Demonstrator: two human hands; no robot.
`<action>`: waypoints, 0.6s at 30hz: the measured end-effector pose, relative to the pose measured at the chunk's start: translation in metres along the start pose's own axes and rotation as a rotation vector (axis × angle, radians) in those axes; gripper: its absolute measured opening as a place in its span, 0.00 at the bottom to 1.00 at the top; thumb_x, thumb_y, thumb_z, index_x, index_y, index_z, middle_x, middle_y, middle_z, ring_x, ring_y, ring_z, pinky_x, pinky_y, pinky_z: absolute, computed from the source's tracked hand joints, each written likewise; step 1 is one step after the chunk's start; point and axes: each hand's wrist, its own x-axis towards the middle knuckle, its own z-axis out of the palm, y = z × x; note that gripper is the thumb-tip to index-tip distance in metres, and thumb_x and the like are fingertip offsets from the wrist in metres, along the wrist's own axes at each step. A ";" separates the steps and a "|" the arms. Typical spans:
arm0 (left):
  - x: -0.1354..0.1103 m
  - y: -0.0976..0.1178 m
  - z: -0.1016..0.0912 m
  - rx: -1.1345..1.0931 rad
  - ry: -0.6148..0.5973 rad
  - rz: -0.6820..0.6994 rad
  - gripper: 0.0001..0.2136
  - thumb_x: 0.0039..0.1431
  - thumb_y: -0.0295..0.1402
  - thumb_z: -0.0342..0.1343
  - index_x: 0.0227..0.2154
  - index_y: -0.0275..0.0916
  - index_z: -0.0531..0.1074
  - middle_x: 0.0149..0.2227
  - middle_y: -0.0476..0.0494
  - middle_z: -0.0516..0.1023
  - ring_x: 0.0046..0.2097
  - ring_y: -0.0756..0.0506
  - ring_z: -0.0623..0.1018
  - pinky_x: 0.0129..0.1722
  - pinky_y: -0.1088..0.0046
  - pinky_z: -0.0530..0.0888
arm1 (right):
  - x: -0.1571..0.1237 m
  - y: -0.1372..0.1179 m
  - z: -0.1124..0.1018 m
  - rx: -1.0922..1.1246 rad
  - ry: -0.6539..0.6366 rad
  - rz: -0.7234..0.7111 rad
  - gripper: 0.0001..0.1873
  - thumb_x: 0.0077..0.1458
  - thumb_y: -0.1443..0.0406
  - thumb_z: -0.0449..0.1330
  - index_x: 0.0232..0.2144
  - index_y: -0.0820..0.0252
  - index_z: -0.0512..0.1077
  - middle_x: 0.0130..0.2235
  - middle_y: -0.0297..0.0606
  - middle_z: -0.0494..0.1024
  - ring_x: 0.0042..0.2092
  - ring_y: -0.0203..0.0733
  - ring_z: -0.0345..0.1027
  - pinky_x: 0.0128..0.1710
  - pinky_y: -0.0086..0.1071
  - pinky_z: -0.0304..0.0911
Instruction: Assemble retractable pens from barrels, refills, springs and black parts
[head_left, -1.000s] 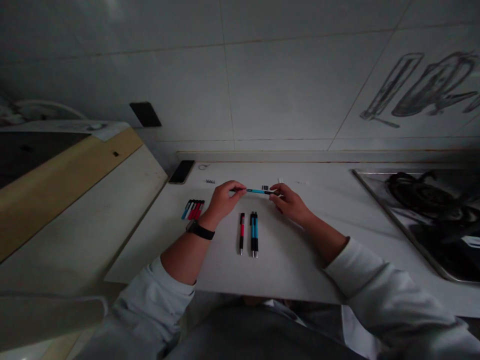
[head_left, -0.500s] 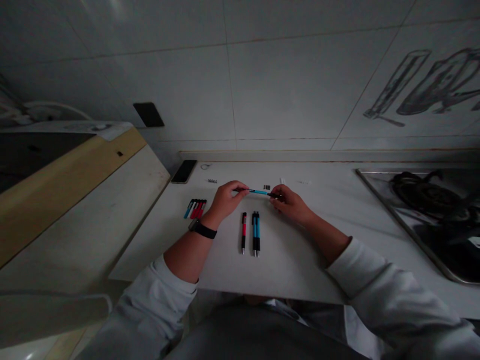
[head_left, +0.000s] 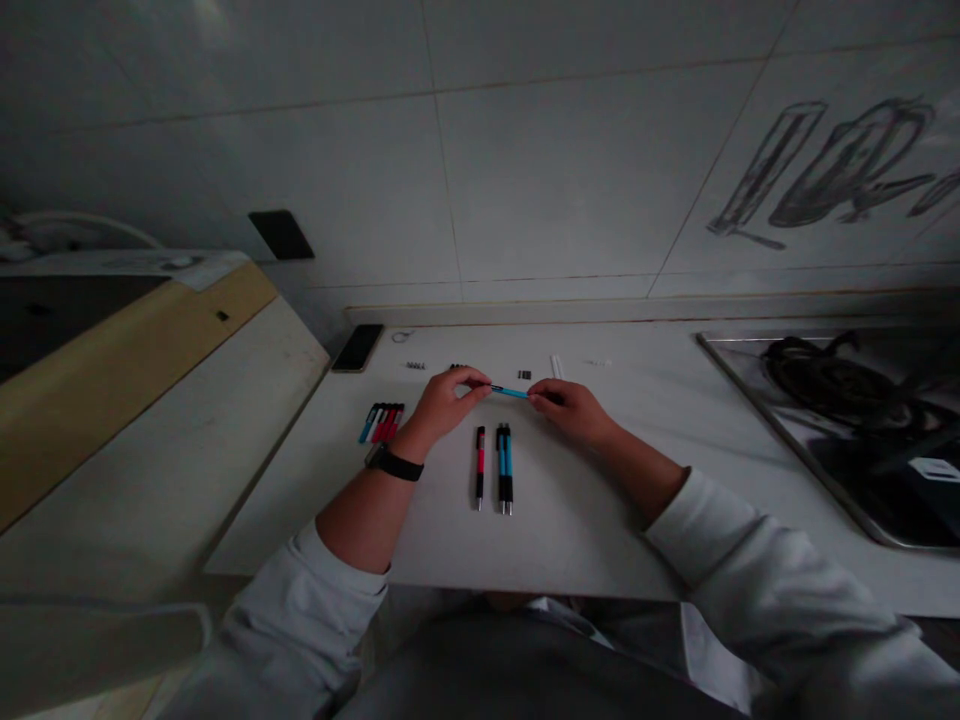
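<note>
A blue pen (head_left: 510, 392) is stretched level between my two hands above the counter. My left hand (head_left: 454, 396) pinches its left end, and my right hand (head_left: 568, 407) has its fingers closed round the right end, hiding that part. Below them on the counter lie a red-and-black pen (head_left: 480, 468) and two blue-and-black pens (head_left: 505, 468) side by side, metal tips toward me. To the left of my left wrist sits a row of several blue, white and red pen barrels (head_left: 381, 423).
Small springs (head_left: 415, 366), dark little parts (head_left: 524, 374) and thin white sticks (head_left: 556, 366) lie along the back of the white counter (head_left: 585, 530). A phone (head_left: 358, 348) rests at the back left. The gas stove (head_left: 795, 440) stands at the right.
My right hand's fingers now cover the dark right end of the pen, which showed before. The pen tilts slightly down to the right. The whole view has shifted a little.
</note>
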 end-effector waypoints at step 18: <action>0.005 -0.021 -0.031 0.258 -0.127 0.011 0.07 0.64 0.35 0.61 0.41 0.44 0.83 0.42 0.44 0.85 0.42 0.43 0.82 0.46 0.64 0.77 | -0.002 0.008 -0.008 -0.389 0.031 -0.074 0.09 0.61 0.64 0.59 0.38 0.55 0.80 0.41 0.43 0.82 0.41 0.48 0.74 0.44 0.38 0.65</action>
